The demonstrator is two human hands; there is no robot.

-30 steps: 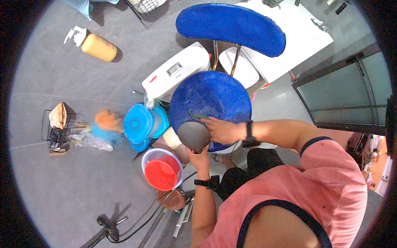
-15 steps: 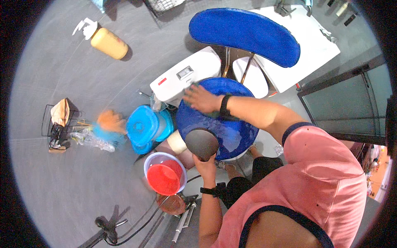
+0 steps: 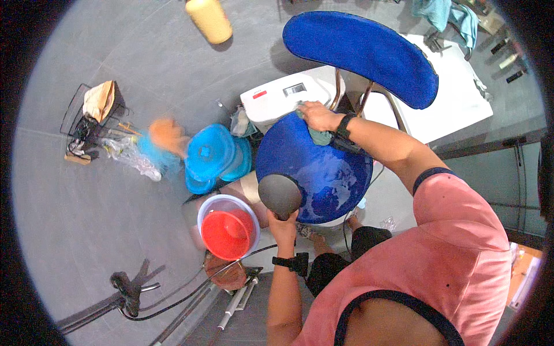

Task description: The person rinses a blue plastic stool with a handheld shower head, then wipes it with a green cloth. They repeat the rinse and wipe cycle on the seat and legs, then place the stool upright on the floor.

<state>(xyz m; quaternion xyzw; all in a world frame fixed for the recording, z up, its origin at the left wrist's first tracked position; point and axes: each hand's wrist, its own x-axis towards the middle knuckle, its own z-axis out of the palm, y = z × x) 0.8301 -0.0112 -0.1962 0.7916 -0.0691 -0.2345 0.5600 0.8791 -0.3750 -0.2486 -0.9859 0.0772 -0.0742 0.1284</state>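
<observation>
right hand [image 3: 321, 117] just moved from the left part of the blue seat [image 3: 274, 153] to its rear rim, centre of frame, upper half. green cloth [image 3: 319, 137] went along: lies on the seat at that rim, bunched under the palm. my read: wiping has shifted to the edge by the metal posts [image 3: 337, 89], leaving the wet patch [image 3: 337, 179] right of centre uncovered.

right fingers bent, close together; can't tell if they pinch the cloth or only press it. left hand [image 3: 283, 228] grips the dark grey round thing [image 3: 279, 193] by its lower edge, same front-left side of the seat as before; most left fingers hidden beneath. red bucket [image 3: 225, 237] sits lower left of it.
</observation>
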